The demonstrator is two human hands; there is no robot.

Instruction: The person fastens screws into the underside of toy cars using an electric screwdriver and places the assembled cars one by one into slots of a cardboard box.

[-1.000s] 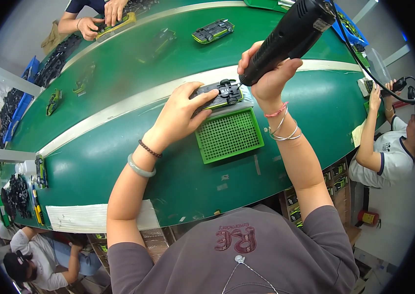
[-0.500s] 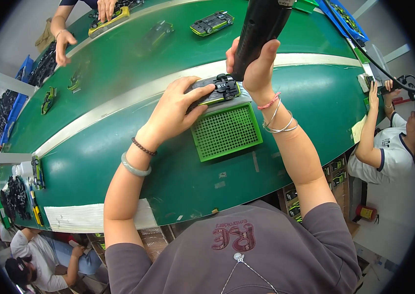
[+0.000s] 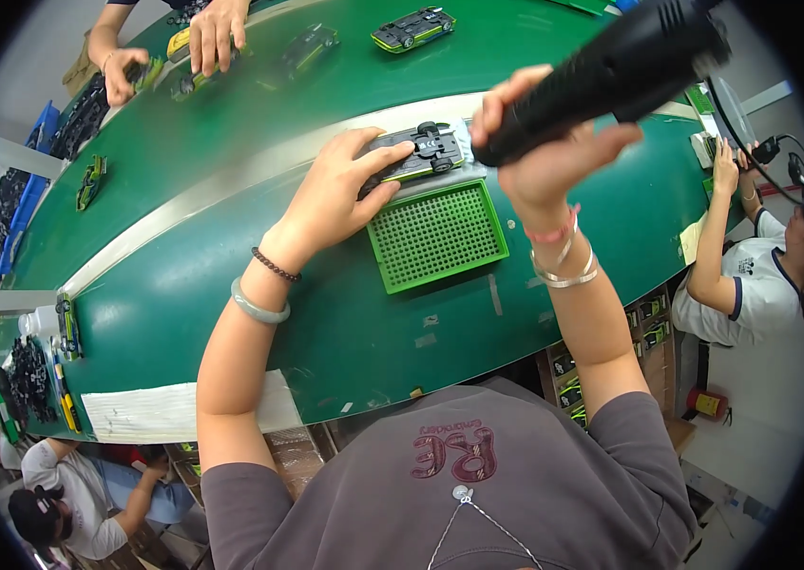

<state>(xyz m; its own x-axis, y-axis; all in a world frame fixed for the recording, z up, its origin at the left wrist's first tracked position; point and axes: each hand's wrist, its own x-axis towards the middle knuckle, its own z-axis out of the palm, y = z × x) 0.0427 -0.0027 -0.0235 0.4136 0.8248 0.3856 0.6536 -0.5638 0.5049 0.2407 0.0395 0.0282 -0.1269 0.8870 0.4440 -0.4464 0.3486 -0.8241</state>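
My left hand (image 3: 337, 185) grips an upside-down toy car (image 3: 432, 150), its fingers pressed on the black underside and its thumb along the near edge. The car's wheels face up and a thin yellow-green edge shows. My right hand (image 3: 554, 171) is closed round a black electric screwdriver (image 3: 602, 81), which slants up to the right. The screwdriver's lower end is just right of the car, apart from it; its bit cannot be made out. A green perforated plastic basket (image 3: 435, 237) sits on the table just nearer than the car.
Beyond a pale divider strip (image 3: 174, 214), another upturned toy car (image 3: 413, 28) lies on the green surface. A co-worker's hands (image 3: 217, 33) handle cars at the far left. A white paper sheet (image 3: 145, 413) lies near the front edge. Another person (image 3: 754, 261) works at right.
The screwdriver has swung from near upright to a rightward slant, and its lower end has moved right off the car. My right thumb has stretched out. The far co-worker's hands have shifted.
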